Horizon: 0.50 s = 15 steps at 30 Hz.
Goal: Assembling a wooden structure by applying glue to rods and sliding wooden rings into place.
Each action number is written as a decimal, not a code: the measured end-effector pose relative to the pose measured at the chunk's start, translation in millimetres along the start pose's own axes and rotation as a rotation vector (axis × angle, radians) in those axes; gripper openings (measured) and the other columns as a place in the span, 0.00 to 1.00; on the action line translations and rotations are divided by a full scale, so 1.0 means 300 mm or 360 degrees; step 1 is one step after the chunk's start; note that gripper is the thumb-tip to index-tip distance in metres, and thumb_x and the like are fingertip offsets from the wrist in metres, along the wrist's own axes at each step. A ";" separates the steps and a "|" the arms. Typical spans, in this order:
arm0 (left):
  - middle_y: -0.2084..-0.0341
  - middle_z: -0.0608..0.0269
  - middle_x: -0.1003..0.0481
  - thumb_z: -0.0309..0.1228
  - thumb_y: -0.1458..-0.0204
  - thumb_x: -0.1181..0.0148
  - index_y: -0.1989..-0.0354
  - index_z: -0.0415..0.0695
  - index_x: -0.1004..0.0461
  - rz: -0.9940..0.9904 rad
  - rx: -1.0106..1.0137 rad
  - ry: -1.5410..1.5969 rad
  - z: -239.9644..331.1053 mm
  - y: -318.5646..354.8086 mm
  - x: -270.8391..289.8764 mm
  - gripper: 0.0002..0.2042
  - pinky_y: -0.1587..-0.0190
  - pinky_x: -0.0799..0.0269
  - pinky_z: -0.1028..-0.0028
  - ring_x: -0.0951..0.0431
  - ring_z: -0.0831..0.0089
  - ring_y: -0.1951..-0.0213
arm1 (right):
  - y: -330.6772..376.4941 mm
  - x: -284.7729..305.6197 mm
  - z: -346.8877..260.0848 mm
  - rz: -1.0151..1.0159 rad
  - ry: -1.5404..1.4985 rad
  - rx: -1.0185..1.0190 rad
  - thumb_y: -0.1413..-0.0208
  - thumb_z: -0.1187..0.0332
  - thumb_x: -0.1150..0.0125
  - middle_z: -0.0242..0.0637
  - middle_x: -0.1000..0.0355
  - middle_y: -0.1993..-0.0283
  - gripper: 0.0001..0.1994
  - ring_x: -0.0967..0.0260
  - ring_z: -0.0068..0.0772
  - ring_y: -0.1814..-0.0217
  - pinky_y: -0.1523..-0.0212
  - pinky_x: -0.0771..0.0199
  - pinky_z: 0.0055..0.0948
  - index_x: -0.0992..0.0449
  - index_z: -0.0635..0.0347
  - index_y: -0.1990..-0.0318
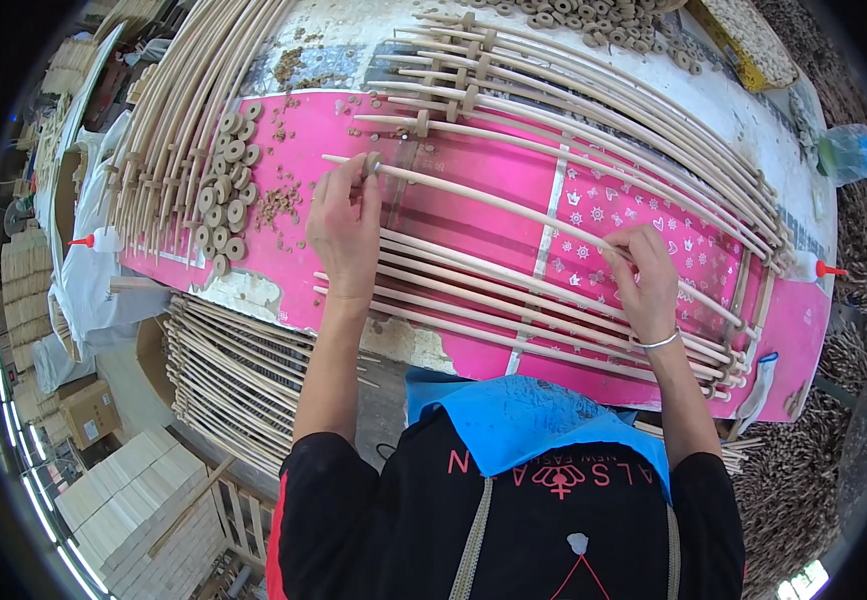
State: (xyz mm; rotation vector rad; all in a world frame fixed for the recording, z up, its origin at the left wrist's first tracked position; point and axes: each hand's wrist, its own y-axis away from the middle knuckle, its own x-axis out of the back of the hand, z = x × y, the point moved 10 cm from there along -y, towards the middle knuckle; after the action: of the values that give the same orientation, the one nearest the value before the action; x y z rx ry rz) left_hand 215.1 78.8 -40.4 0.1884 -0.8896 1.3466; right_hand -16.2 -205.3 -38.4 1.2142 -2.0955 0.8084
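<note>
A long pale wooden rod [494, 207] slants across the pink table cover, its tapered end sticking out past my left hand [346, 228]. The thumb and fingers of that hand are closed round the rod near this tip; a small greyish ring-like piece shows at the fingertips, partly hidden. My right hand [646, 282] pinches the same rod farther along, right of its middle. Below it, several similar rods [494, 292] lie side by side. Beyond it, more rods [594, 95] carry brown wooden rings [422, 124] near their left ends.
Loose wooden rings [229, 190] lie in a heap left of my left hand, beside small brown bits [279, 200]. A bundle of ringed rods [189, 90] rests at far left. Red-tipped bottles [104, 240] sit at both sides. More rods [234, 370] are stacked below the table edge.
</note>
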 end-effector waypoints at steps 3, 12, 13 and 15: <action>0.64 0.59 0.19 0.24 0.40 0.35 0.50 0.42 0.18 -0.0034 -0.0051 0.0005 0.030 -0.004 -0.034 0.11 0.59 0.21 0.66 0.17 0.64 0.63 | -0.016 0.025 -0.003 0.0028 0.0262 0.0171 0.41 0.71 0.31 0.40 0.27 0.63 0.06 0.26 0.41 0.61 0.61 0.27 0.38 0.20 0.62 0.60; 0.63 0.60 0.19 0.24 0.41 0.34 0.50 0.42 0.19 -0.0071 -0.0081 -0.0012 0.024 -0.031 -0.125 0.11 0.60 0.21 0.66 0.17 0.64 0.64 | -0.092 0.004 0.084 -0.0054 0.0109 -0.0036 0.40 0.66 0.31 0.38 0.27 0.64 0.07 0.26 0.41 0.61 0.62 0.26 0.39 0.20 0.59 0.60; 0.63 0.60 0.19 0.24 0.41 0.34 0.50 0.42 0.19 -0.0074 -0.0081 -0.0022 0.021 -0.031 -0.131 0.11 0.60 0.21 0.66 0.17 0.64 0.64 | -0.098 0.003 0.085 -0.0035 0.0186 -0.0009 0.39 0.65 0.32 0.38 0.27 0.64 0.07 0.26 0.42 0.60 0.61 0.26 0.39 0.19 0.59 0.61; 0.62 0.60 0.19 0.25 0.41 0.34 0.50 0.42 0.19 -0.0090 -0.0060 -0.0052 0.010 -0.027 -0.145 0.11 0.59 0.21 0.65 0.17 0.63 0.63 | -0.103 -0.004 0.093 -0.0016 0.0264 0.0015 0.39 0.65 0.33 0.38 0.27 0.65 0.07 0.26 0.42 0.59 0.61 0.27 0.39 0.19 0.59 0.61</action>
State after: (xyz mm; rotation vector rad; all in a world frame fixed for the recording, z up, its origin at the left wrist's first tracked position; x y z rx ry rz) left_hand 222.8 41.7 -63.6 0.2058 -0.9299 1.2767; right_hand 6.9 -237.7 -50.7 1.1219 -1.9527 0.8838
